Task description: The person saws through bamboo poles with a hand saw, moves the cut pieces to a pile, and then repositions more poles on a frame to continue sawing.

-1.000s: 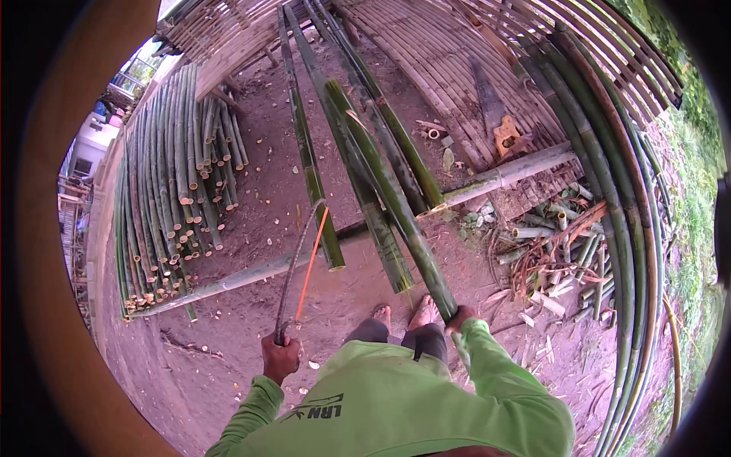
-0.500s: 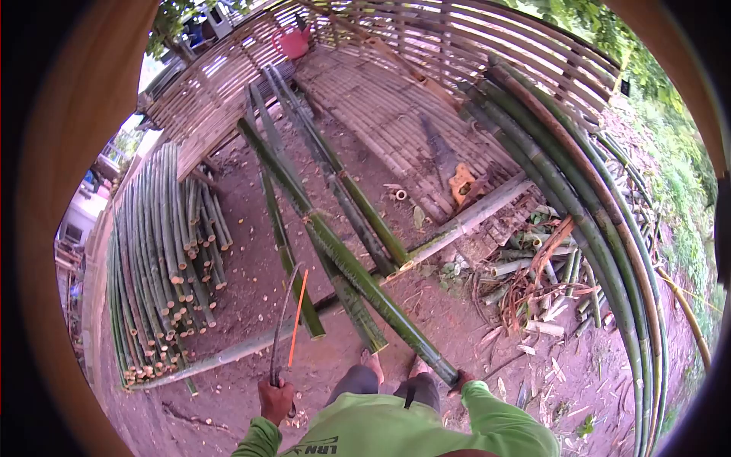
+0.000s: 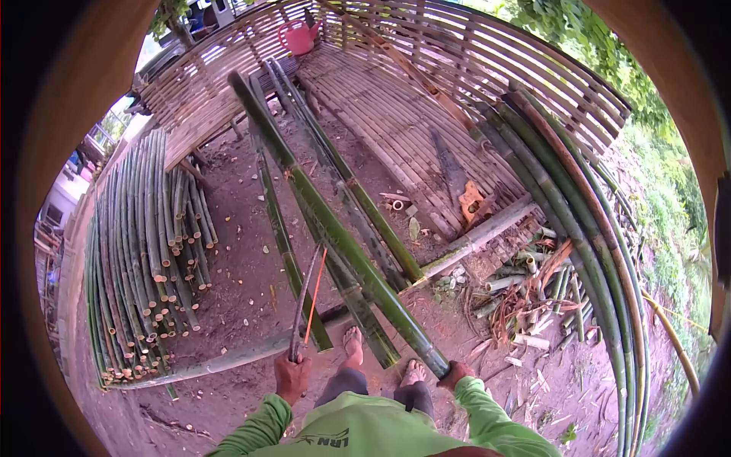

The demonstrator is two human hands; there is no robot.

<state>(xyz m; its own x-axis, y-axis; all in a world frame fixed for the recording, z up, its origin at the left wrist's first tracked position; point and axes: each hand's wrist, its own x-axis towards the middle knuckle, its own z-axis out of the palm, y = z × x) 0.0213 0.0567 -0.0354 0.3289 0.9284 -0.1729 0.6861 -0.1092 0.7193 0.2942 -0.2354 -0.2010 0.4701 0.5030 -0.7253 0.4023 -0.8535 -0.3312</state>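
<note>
My right hand [image 3: 458, 375] is closed round the near end of a thick green bamboo pole [image 3: 327, 221]. The pole slants away to the upper left, its far end raised above the poles beneath. In my left hand [image 3: 292, 378] is a bow saw [image 3: 303, 305] with a dark curved frame and a thin straight orange blade, pointing up and away from me. Close by the saw lies a slimmer bamboo pole [image 3: 283, 247], and another cut bamboo length [image 3: 373, 327] rests just left of the one I grip.
A bundle of bamboo poles [image 3: 137, 251] lies at left, long curved poles [image 3: 563, 198] at right. A handsaw [image 3: 451, 171] is on the slatted bamboo platform [image 3: 381, 114]; a red watering can [image 3: 297, 36] stands behind. A support pole [image 3: 221, 369] crosses before my feet. Offcuts [image 3: 525, 340] litter the right.
The bamboo pole's far end has risen and shifted left as my right hand grips its near end. My left hand has moved up with the bow saw, and the view has shifted.
</note>
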